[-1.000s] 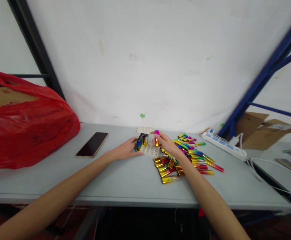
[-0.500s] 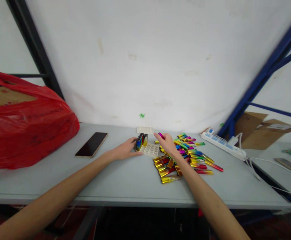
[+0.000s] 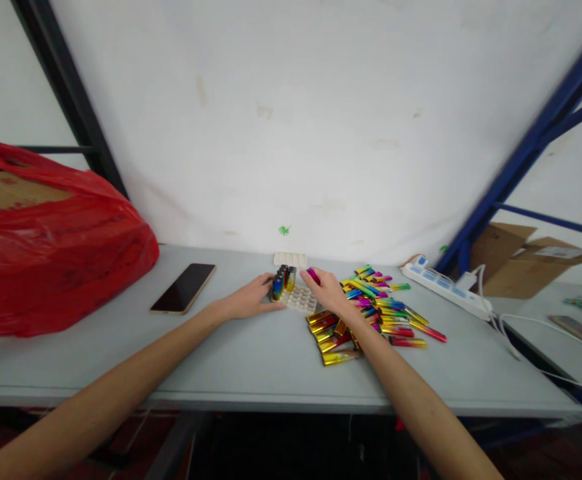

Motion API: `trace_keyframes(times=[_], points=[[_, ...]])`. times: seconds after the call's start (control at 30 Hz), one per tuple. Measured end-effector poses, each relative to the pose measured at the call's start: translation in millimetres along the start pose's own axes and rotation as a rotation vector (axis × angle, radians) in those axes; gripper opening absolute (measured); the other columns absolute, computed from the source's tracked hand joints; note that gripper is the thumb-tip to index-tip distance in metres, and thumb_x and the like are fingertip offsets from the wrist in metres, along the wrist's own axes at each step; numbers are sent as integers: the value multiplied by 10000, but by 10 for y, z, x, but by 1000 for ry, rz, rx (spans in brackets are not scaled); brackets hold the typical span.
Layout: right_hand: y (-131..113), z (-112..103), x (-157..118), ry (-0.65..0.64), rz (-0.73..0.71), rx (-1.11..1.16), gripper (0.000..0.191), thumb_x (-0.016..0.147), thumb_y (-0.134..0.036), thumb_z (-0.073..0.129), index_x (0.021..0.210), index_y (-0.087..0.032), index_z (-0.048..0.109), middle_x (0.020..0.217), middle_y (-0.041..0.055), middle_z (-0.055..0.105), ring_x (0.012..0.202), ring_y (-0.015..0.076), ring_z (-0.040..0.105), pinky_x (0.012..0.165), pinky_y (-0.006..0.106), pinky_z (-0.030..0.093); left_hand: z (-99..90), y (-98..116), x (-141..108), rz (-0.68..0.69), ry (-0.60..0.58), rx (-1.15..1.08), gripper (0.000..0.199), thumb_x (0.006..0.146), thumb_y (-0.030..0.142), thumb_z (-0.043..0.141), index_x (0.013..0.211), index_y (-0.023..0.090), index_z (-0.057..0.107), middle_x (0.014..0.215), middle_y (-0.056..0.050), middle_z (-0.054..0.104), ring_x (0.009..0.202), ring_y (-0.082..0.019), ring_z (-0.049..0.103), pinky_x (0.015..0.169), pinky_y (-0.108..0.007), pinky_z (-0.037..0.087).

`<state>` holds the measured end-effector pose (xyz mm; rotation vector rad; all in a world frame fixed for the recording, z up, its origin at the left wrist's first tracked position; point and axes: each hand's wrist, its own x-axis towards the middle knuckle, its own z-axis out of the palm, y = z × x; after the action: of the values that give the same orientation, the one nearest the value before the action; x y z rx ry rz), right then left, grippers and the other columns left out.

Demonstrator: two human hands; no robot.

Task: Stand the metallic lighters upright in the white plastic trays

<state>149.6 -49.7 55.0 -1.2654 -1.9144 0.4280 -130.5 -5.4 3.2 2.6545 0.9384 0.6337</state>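
My left hand (image 3: pixel 247 299) rests on the table at the left end of a pale tray with rows of holes (image 3: pixel 301 299), its thumb and fingers curved around that end. Several shiny lighters (image 3: pixel 283 281) in blue, red and gold stand upright at the tray's left side. Between the fingers of my right hand (image 3: pixel 328 290) is a purple lighter (image 3: pixel 313 275), held tilted above the tray's right part. Just right of the tray lies a loose pile of metallic, many-coloured lighters (image 3: pixel 391 323), partly hidden by my right forearm.
A second pale tray piece (image 3: pixel 290 259) lies by the wall. Farther left are a dark phone (image 3: pixel 184 289) and a red plastic bag (image 3: pixel 65 253). At the right sit a white power strip (image 3: pixel 445 290) with cables and a cardboard box (image 3: pixel 531 263) beyond the blue frame.
My right hand has moved left and slightly down with the purple lighter, from the pile's side to over the tray. My left hand has stayed in place.
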Motion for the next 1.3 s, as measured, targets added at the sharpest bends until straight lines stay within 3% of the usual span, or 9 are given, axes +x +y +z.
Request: trace_keyframes(times=[0.17, 0.3, 0.43, 0.57, 0.67, 0.8, 1.0, 1.1, 1.3], points=[[11, -7, 10, -10, 61, -17, 526, 1007, -497, 573, 587, -278, 344, 577, -57, 301, 623, 141, 367, 638, 308, 264, 4, -9, -5, -3, -4, 6, 754, 1057, 824, 652, 1458, 191, 725, 1611, -195, 662, 1504, -413, 625, 1344, -528, 480], [29, -35, 35, 26, 78, -7, 406, 933, -347, 557, 578, -273, 374, 571, -52, 347, 621, 142, 385, 634, 305, 256, 1, -18, -6, -9, 1, 18, 746, 1047, 841, 652, 1433, 209, 738, 1602, -183, 675, 1500, -407, 626, 1336, -527, 489], [42, -44, 36, 31, 72, -14, 433, 990, -373, 559, 607, -273, 382, 580, -54, 364, 634, 149, 413, 646, 302, 275, -7, -18, -4, -9, -6, 6, 745, 1047, 836, 657, 1452, 214, 725, 1608, -182, 673, 1498, -408, 624, 1340, -540, 483], [57, -23, 8, 1, -14, -6, 423, 1118, -483, 507, 755, -270, 475, 672, -38, 512, 684, 177, 511, 689, 304, 356, -13, -4, -7, -15, -27, -6, 777, 1056, 839, 637, 1476, 189, 705, 1614, -200, 655, 1513, -404, 613, 1359, -527, 459], [62, 5, -17, -50, -104, -14, 338, 1173, -448, 442, 899, -268, 525, 811, 5, 641, 771, 202, 606, 758, 312, 444, -9, 7, -12, -11, -12, -2, 796, 1057, 848, 629, 1502, 190, 688, 1628, -197, 643, 1521, -404, 607, 1360, -521, 457], [26, 20, -43, -112, -202, -156, 360, 1199, -419, 486, 892, -252, 576, 922, 58, 718, 864, 213, 655, 848, 320, 481, 4, 14, -8, -18, -4, 3, 822, 1049, 868, 617, 1513, 193, 682, 1631, -199, 642, 1528, -407, 605, 1356, -514, 461], [-36, 34, -26, -125, -99, -251, 465, 1195, -504, 592, 840, -224, 702, 787, 50, 767, 739, 204, 681, 740, 295, 435, 12, 2, -3, -12, 2, -14, 785, 1044, 822, 666, 1521, 198, 681, 1640, -204, 644, 1536, -418, 597, 1352, -550, 462], [-35, 97, 8, -81, -92, -212, 412, 1183, -478, 639, 895, -204, 747, 846, 65, 821, 786, 213, 739, 751, 282, 456, 11, 1, -4, -18, -9, -21, 789, 1051, 819, 656, 1536, 197, 665, 1655, -202, 631, 1552, -409, 581, 1363, -546, 444], [-100, 174, 28, -215, -31, -342, 340, 1184, -461, 661, 1054, -175, 790, 984, 132, 873, 926, 262, 824, 809, 297, 507, -9, 34, 3, -29, -17, -29, 831, 1039, 849, 650, 1550, 194, 661, 1639, -205, 634, 1529, -413, 601, 1355, -539, 458]])
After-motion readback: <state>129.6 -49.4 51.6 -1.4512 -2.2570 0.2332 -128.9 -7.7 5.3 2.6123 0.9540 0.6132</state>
